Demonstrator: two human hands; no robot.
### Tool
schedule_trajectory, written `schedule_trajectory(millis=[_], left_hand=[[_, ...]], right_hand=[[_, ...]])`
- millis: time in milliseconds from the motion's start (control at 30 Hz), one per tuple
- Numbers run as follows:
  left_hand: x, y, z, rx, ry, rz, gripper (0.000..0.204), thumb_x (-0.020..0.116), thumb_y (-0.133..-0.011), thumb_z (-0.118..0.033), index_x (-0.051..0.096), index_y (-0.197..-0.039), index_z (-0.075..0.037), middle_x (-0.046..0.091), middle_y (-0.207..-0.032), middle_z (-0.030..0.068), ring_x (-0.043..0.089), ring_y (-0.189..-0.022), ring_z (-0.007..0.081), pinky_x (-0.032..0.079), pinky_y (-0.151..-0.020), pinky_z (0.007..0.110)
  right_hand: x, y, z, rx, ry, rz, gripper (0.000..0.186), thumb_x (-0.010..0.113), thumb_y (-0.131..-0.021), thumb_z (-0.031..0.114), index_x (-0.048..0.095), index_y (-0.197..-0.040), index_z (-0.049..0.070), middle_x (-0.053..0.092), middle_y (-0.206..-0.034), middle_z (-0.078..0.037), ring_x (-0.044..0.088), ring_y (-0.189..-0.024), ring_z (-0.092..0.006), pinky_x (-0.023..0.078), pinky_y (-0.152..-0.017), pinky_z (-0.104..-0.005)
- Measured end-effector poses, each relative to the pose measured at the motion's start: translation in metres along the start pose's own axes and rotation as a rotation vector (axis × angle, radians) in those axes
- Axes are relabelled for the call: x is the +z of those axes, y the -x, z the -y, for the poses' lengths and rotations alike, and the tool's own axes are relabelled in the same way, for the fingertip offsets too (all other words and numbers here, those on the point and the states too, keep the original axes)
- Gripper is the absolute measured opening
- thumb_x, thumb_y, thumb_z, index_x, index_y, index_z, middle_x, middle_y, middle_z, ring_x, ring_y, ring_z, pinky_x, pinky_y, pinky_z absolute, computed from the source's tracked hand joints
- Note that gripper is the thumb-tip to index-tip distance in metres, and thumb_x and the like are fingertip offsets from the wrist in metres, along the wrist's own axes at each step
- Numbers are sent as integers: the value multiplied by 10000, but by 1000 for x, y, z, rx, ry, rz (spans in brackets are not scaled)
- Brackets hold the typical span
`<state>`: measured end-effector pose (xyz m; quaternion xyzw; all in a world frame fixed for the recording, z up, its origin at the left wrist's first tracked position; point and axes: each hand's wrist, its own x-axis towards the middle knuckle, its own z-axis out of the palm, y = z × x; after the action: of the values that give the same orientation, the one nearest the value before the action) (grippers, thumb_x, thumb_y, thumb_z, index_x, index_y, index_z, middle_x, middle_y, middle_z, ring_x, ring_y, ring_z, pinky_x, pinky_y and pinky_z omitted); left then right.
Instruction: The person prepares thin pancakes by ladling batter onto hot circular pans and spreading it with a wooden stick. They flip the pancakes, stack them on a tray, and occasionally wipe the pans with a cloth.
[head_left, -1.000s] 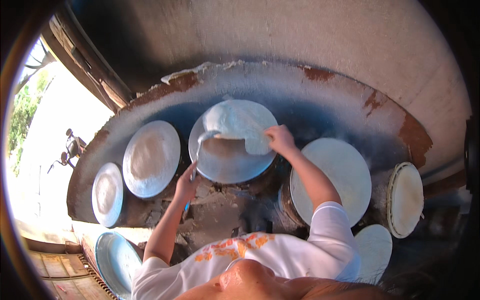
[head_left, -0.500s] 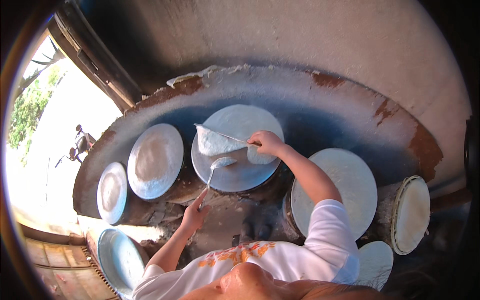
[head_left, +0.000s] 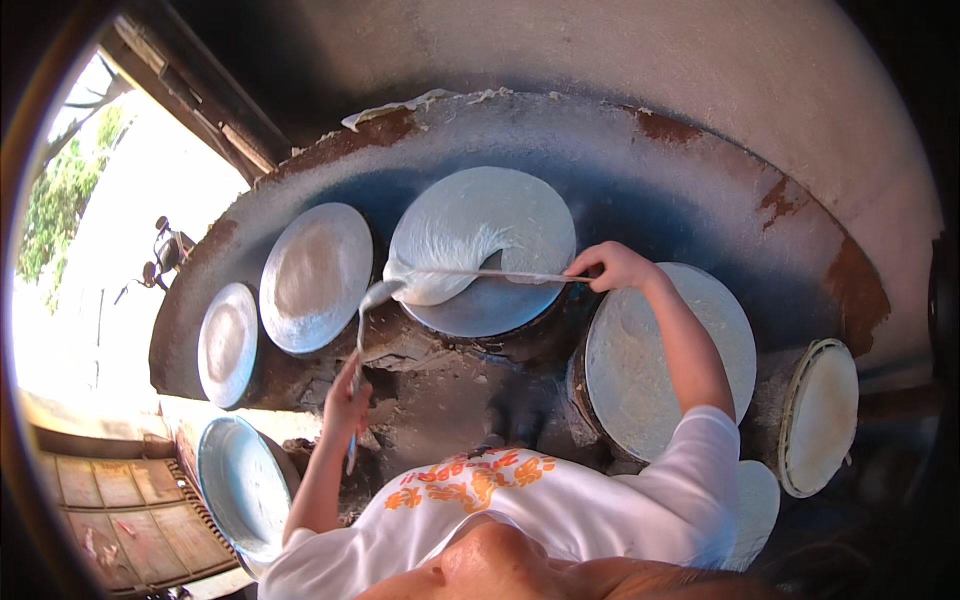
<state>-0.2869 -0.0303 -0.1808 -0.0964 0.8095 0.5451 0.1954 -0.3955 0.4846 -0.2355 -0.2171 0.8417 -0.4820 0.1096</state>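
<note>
From my remote seat I see the left hand closed round the handle of a ladle, and the right hand pinching one end of a thin stick. Just left of that pinch, and up from the left grip, a white batter-like layer lies on the griddle, bunched along the stick. If the ladle snags that bunched edge, I judge it could tear; if the stick tips, the layer could slide over the rim. I can't make out whether ladle and layer touch, or how far the stick runs beneath the layer (the fold covers its far end). Below the right grip, the forearm crosses the neighbouring round plate, hiding part of it and risking a brush. Farthest left of both grips, the doorway is mostly lost in glare.
</note>
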Motion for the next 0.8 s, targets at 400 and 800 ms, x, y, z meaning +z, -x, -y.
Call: schedule_trajectory(millis=[400,800], left_hand=[[75,-7,2,46,5,164,581,525,-901,-62,334,-1431,-204,474,-555,-2,389,-386,76,331,-359,253],[-48,-5,-91,273,737,406,524,446,-961,-110,286,-1438,-256,338,-628,-37,290,-396,30,235,-344,176]], right_hand=[[81,55,26,-69,110,-455,374,585,-619,-50,653,-978,25,633,-980,-98,608,-886,-229,483,-742,-312],[355,-116,146,226,-1144,-711,291,497,-943,168,414,-1215,104,639,-852,-111,490,-466,-95,366,-383,-232]])
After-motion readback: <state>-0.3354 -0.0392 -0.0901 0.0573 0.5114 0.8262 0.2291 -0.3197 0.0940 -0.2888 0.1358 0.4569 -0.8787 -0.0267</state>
